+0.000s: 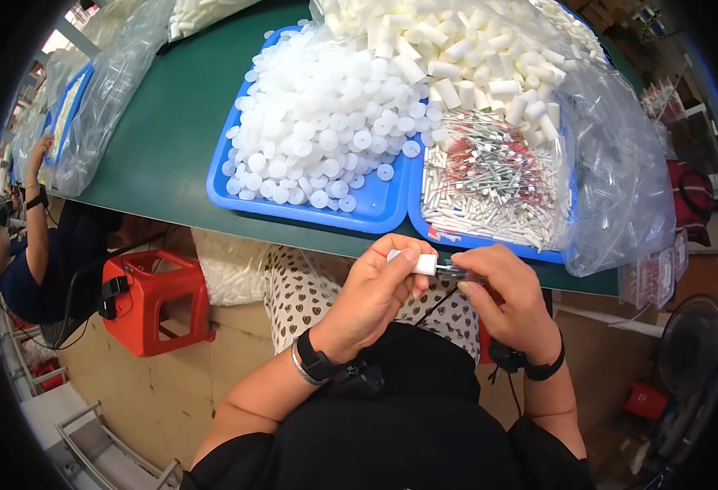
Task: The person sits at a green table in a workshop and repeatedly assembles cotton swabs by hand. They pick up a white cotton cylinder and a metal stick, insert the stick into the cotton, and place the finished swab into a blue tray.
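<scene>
Above my lap, by the table's front edge, my left hand (369, 296) pinches a short white cylindrical piece (426, 265) between thumb and fingers. A thin metallic part (449, 270) reaches from the end of this piece toward my right hand (506, 292). The fingers of that hand close around its other end, which they partly hide; I cannot make out its exact kind. Just beyond my hands stands a blue tray (289, 211) heaped with translucent white discs (310, 122). Beside it, a second blue tray (489, 243) holds small white sticks (449, 200) and red-and-silver thin parts (497, 163).
White foam-like cylinders (457, 53) pile up behind the second tray. Clear plastic bags (616, 180) hang over the green table (163, 147) at the right. A red stool (159, 302) stands at the left, near another person's arm (36, 220). At the right is a fan (692, 343).
</scene>
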The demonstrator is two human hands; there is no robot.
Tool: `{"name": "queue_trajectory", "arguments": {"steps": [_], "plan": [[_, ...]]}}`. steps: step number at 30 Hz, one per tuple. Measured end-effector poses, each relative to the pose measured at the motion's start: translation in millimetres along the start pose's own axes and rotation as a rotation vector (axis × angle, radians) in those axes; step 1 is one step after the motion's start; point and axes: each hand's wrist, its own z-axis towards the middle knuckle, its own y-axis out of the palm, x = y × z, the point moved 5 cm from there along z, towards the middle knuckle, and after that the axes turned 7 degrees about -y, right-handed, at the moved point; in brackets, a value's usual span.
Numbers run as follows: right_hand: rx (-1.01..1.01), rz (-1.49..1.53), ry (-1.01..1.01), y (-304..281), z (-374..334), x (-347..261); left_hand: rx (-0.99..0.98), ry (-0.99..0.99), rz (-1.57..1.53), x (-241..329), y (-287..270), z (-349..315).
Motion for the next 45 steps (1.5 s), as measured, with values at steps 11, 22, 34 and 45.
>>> {"name": "queue_trajectory", "arguments": {"steps": [11,22,34,45], "plan": [[0.136,0.171,0.213,27,-13,9,0.160,0.304,0.407,-8,-1,-6],[-0.012,0.188,-0.020,41,-15,5,-0.158,0.303,0.575,-19,12,-8],[0.150,-0.154,-0.207,48,-4,1,-0.224,-0.027,-0.085,-17,5,-1],[0.131,-0.180,-0.095,70,-6,-3,-0.205,-0.043,-0.308,-35,1,-10]]}}
